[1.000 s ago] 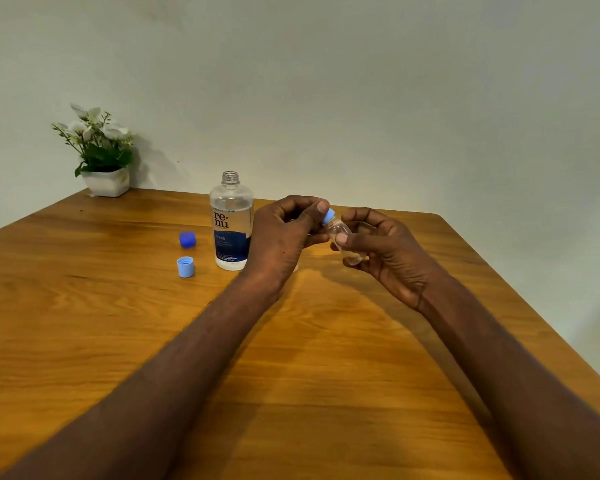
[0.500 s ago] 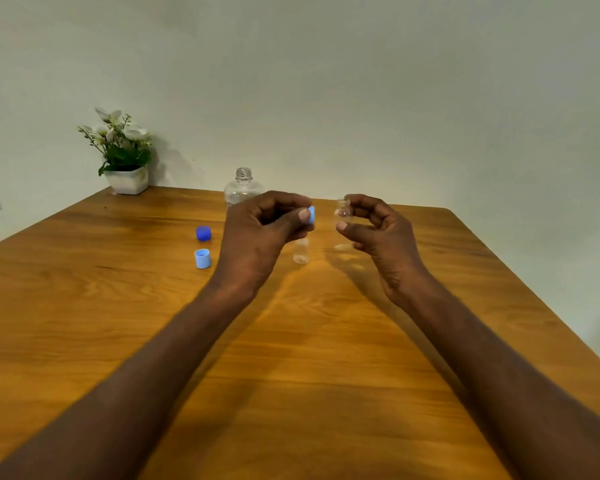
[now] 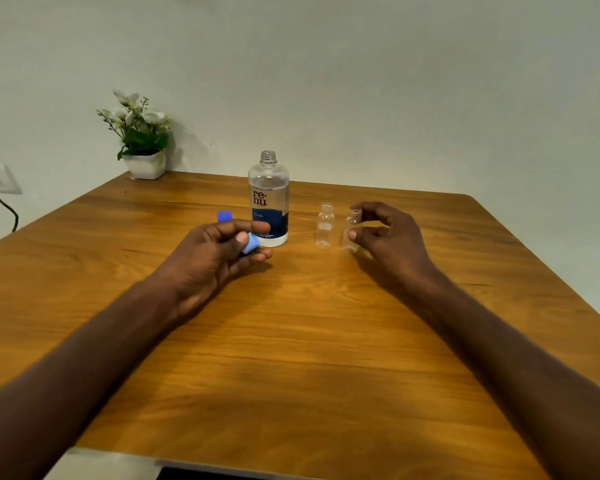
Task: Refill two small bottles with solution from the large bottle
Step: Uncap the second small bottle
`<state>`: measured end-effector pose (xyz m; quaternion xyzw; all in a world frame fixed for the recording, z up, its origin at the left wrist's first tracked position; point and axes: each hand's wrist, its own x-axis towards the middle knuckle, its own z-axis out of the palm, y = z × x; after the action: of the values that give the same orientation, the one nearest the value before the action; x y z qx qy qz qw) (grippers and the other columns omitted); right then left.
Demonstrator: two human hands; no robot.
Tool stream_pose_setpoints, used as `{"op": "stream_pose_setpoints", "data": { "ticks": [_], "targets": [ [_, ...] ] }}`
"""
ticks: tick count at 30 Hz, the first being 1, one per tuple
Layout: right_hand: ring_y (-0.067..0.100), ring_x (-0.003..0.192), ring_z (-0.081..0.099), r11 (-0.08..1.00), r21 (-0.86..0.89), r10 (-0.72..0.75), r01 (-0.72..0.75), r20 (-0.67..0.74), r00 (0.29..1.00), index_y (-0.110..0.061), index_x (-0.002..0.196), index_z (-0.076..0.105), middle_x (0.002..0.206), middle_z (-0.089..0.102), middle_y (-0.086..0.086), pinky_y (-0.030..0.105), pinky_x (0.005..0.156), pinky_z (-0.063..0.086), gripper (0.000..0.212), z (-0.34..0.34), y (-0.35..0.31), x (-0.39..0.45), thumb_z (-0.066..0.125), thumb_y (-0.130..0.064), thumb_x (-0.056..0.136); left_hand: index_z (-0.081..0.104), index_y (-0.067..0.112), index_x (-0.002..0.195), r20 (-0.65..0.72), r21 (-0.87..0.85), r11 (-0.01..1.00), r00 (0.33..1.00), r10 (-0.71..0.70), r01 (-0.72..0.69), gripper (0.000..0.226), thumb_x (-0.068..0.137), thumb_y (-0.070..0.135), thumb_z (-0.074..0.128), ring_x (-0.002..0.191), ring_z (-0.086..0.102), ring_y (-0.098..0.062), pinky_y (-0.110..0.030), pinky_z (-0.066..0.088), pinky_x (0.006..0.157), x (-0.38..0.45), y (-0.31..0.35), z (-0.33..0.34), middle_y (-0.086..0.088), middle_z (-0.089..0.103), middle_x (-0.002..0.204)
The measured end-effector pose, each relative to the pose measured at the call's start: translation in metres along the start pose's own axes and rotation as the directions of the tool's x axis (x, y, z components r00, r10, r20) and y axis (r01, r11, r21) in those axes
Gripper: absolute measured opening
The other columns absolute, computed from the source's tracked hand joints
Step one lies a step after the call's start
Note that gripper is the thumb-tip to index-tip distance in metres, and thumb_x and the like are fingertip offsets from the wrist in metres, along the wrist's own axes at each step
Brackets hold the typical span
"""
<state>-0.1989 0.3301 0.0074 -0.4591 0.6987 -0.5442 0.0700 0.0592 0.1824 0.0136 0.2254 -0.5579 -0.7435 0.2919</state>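
Observation:
The large clear bottle with a dark blue label stands uncapped at the table's middle back. To its right stand two small clear bottles, both uncapped. The left small bottle stands alone. My right hand holds the right small bottle between thumb and fingers, upright at table level. My left hand pinches a light blue cap in front of the large bottle. A darker blue cap shows just behind my left hand.
The wooden table has its far edge against a pale wall. A potted white-flowered plant sits at the back left corner. A wall socket with a black cable is at the far left.
The cap came off the small bottle. My left hand carried it down and left, in front of the large bottle. My right hand lowered the uncapped bottle beside the other small bottle.

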Motion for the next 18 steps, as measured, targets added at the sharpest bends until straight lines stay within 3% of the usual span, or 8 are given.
{"op": "stream_pose_setpoints", "data": {
  "ticks": [2, 4, 5, 7, 8, 10, 14, 18],
  "targets": [
    [0.010, 0.104, 0.070, 1.000, -0.023, 0.001, -0.002, -0.013, 1.000, -0.021, 0.134, 0.065, 0.122, 0.070, -0.004, 0.015, 0.076, 0.057, 0.045, 0.002, 0.002, 0.001, 0.077, -0.011, 0.092, 0.071, 0.000, 0.116, -0.039, 0.079, 0.996, 0.998, 0.039, -0.036, 0.021, 0.099, -0.002, 0.058, 0.107, 0.075, -0.037, -0.036, 0.063, 0.091, 0.002, -0.004, 0.004, -0.023, 0.068, 0.120],
    [0.009, 0.099, 0.070, 0.999, -0.038, 0.001, -0.002, -0.022, 1.000, -0.021, 0.134, 0.065, 0.113, 0.070, -0.004, 0.011, 0.069, 0.056, 0.045, 0.005, 0.004, 0.001, 0.078, -0.011, 0.092, 0.072, 0.004, 0.109, -0.068, 0.272, 0.958, 0.991, 0.115, -0.093, 0.016, 0.093, -0.001, 0.069, 0.102, 0.076, -0.035, -0.035, 0.063, 0.088, 0.000, -0.009, 0.007, -0.020, 0.073, 0.108],
    [0.008, 0.097, 0.070, 0.999, -0.051, -0.001, 0.000, -0.027, 1.000, -0.021, 0.133, 0.065, 0.110, 0.070, -0.005, 0.009, 0.068, 0.055, 0.045, 0.005, 0.004, 0.000, 0.078, -0.011, 0.091, 0.074, 0.011, 0.102, -0.072, 0.460, 0.876, 0.978, 0.198, -0.143, 0.015, 0.090, 0.004, 0.075, 0.098, 0.077, -0.027, -0.031, 0.062, 0.084, 0.000, -0.011, 0.007, -0.012, 0.076, 0.103],
    [0.005, 0.094, 0.070, 0.997, -0.081, -0.010, 0.007, -0.036, 0.999, -0.023, 0.134, 0.065, 0.108, 0.070, -0.007, 0.009, 0.068, 0.055, 0.048, 0.006, 0.005, -0.001, 0.079, -0.012, 0.090, 0.075, 0.026, 0.091, -0.001, 0.797, 0.561, 0.928, 0.372, -0.224, 0.016, 0.083, 0.015, 0.084, 0.092, 0.070, -0.008, -0.020, 0.052, 0.077, -0.002, -0.014, 0.009, 0.007, 0.074, 0.097],
    [0.004, 0.093, 0.069, 0.996, -0.094, -0.014, 0.011, -0.038, 0.999, -0.023, 0.134, 0.064, 0.108, 0.070, -0.007, 0.009, 0.068, 0.055, 0.049, 0.006, 0.005, -0.001, 0.080, -0.012, 0.090, 0.074, 0.030, 0.089, 0.047, 0.869, 0.431, 0.906, 0.421, -0.245, 0.018, 0.081, 0.019, 0.086, 0.090, 0.066, -0.005, -0.020, 0.049, 0.075, -0.002, -0.016, 0.010, 0.012, 0.071, 0.097],
    [0.003, 0.093, 0.069, 0.994, -0.111, -0.013, 0.010, -0.031, 0.999, -0.023, 0.136, 0.063, 0.109, 0.070, -0.007, 0.009, 0.070, 0.055, 0.050, 0.006, 0.005, -0.002, 0.080, -0.012, 0.089, 0.071, 0.033, 0.089, 0.087, 0.920, 0.309, 0.896, 0.436, -0.240, 0.019, 0.081, 0.024, 0.085, 0.087, 0.060, -0.005, -0.024, 0.048, 0.073, -0.003, -0.018, 0.013, 0.015, 0.066, 0.097],
    [0.006, 0.099, 0.069, 0.990, -0.144, -0.004, 0.004, 0.003, 1.000, -0.020, 0.138, 0.062, 0.111, 0.070, -0.007, 0.013, 0.077, 0.056, 0.055, 0.006, 0.004, -0.001, 0.081, -0.009, 0.087, 0.067, 0.030, 0.090, 0.029, 0.947, 0.267, 0.878, 0.478, -0.177, 0.019, 0.083, 0.028, 0.084, 0.086, 0.057, -0.010, -0.033, 0.049, 0.074, -0.002, -0.020, 0.010, 0.010, 0.063, 0.099],
    [0.004, 0.099, 0.068, 0.981, -0.193, -0.002, 0.003, 0.007, 1.000, -0.019, 0.139, 0.061, 0.113, 0.071, -0.006, 0.007, 0.072, 0.052, 0.056, 0.007, 0.005, 0.001, 0.081, -0.011, 0.088, 0.059, 0.032, 0.083, -0.053, 0.961, 0.258, 0.852, 0.521, -0.098, 0.025, 0.083, 0.029, 0.084, 0.085, 0.058, -0.011, -0.039, 0.051, 0.077, -0.005, -0.018, 0.004, 0.010, 0.064, 0.093]
  ]
}}
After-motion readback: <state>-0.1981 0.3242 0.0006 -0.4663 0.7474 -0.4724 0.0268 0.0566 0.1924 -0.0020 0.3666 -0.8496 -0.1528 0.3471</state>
